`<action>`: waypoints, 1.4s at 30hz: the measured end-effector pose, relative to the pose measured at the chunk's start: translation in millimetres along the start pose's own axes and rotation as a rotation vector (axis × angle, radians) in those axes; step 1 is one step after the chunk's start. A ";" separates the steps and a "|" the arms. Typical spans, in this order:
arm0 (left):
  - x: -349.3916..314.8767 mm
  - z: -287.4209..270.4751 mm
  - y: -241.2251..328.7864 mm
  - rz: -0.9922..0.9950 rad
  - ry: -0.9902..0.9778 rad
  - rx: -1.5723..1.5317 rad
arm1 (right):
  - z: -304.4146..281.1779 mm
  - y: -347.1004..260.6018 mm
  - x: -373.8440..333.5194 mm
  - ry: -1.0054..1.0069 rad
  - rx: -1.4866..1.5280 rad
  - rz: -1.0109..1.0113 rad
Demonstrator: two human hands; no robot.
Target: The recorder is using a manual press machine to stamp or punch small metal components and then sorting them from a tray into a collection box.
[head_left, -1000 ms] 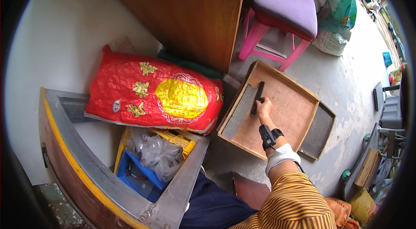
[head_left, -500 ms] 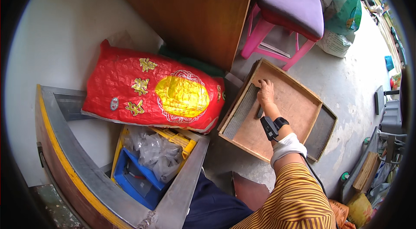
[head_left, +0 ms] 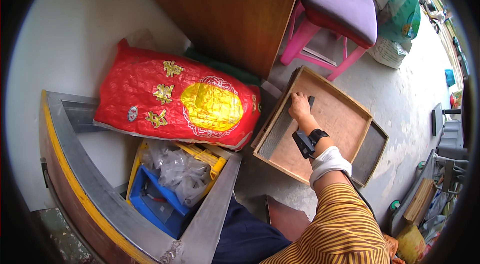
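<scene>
My right hand [head_left: 300, 106] is over the left part of a shallow wooden tray [head_left: 340, 114]. Its fingers are closed on a dark, narrow bar [head_left: 311, 101]; much of that bar is hidden under the hand. A grey, finely ridged strip [head_left: 278, 136] lies along the tray's left side, beside my fingers. Under the tray, a second frame with a dark grey surface [head_left: 371, 151] sticks out at the right. A black device is strapped to my right wrist. My left hand is out of the picture.
A large red sack [head_left: 150, 89] lies left of the tray. Nearer stands a metal-edged frame [head_left: 210, 204] around a blue bin [head_left: 155, 204] and clear plastic bags [head_left: 185, 174]. A pink stool [head_left: 345, 9] with a purple cushion is beyond the tray. Filled bags [head_left: 400, 14] sit at the far right.
My right hand has shifted slightly left and nearer within the tray. The dark bar's visible end now shows to the right of my fingers, rather than below the hand. The tray stays put.
</scene>
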State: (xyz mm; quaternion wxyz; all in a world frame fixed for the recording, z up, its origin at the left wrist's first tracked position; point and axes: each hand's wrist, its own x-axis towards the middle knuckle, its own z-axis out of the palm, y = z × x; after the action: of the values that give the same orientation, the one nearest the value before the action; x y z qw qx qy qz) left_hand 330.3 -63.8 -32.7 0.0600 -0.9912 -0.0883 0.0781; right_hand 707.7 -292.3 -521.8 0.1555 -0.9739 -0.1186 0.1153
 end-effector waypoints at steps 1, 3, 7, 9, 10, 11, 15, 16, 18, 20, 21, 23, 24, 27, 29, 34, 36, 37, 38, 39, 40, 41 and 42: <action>-0.3 -0.2 -0.3 -0.004 -0.002 0.002 | -2.5 -3.1 3.5 -0.057 -0.003 0.043; -0.4 0.8 0.3 -0.006 0.001 -0.002 | -4.6 -0.3 5.7 -0.119 -0.011 0.091; 1.9 0.3 3.1 -0.013 0.021 0.014 | -2.8 6.9 4.0 0.024 0.198 0.114; 1.8 0.6 1.7 -0.010 0.036 0.011 | 2.8 15.9 -2.9 0.171 0.313 0.142; 1.7 0.4 0.6 -0.002 0.045 0.008 | 8.2 26.1 -5.7 0.263 0.351 0.127; 0.7 1.2 -0.4 0.000 0.039 0.014 | 8.2 25.8 -9.8 0.350 0.393 0.108; -0.7 6.1 -4.5 0.011 0.061 0.003 | -8.4 37.6 -28.9 0.469 0.669 0.476; -1.7 2.4 1.7 -0.014 0.039 0.032 | 8.3 26.2 -39.7 0.479 0.584 0.425; -1.5 3.9 3.5 -0.027 0.051 0.033 | 17.1 31.5 -64.8 0.600 0.266 0.352; -1.1 5.5 2.6 -0.018 0.054 0.027 | 19.2 46.2 -76.6 0.554 0.246 0.405; -0.9 6.2 2.0 -0.010 0.051 0.025 | 19.1 51.8 -82.0 0.501 0.230 0.461; -0.6 9.1 2.1 0.004 0.068 0.017 | 18.6 63.2 -79.8 0.466 0.325 0.504; 0.8 9.0 3.1 0.014 0.100 0.010 | 17.2 71.5 -75.2 0.336 0.332 0.523; -0.1 5.3 9.7 0.011 0.160 0.018 | 23.2 59.3 -75.0 0.237 0.443 0.497; -7.0 -5.8 12.9 -0.023 0.167 0.083 | 19.9 16.7 -85.0 0.433 0.291 0.365; -50.4 14.9 -23.5 0.068 0.547 -0.334 | -1.4 -68.9 -166.4 0.309 0.862 -0.162; -121.2 7.2 -32.5 -0.035 0.673 -0.313 | -28.5 -82.4 -217.5 0.140 1.052 -0.268; -173.3 2.7 -34.3 -0.159 0.705 -0.278 | -42.8 -88.9 -241.2 0.104 1.066 -0.374; -228.4 1.6 -37.2 -0.413 0.687 -0.220 | -56.5 -95.9 -262.9 0.093 1.016 -0.468; -289.4 8.1 -37.1 -0.664 0.672 -0.174 | -72.0 -102.0 -278.8 0.094 0.963 -0.564; -358.4 25.7 -31.0 -0.968 0.686 -0.241 | -84.9 -105.6 -291.3 0.093 0.927 -0.700; -429.4 49.0 -20.0 -1.262 0.707 -0.320 | -99.6 -116.1 -299.9 0.102 0.891 -0.830; -496.1 68.7 2.1 -1.537 0.627 -0.278 | -120.4 -136.1 -310.6 0.082 0.872 -0.912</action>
State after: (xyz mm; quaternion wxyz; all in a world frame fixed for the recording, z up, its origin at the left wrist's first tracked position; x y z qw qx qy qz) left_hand -163.0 -150.2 -28.8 -0.0042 -0.6293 -0.7269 -0.2749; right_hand 419.0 -282.7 -307.1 0.5762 -0.6760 -0.4578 0.0377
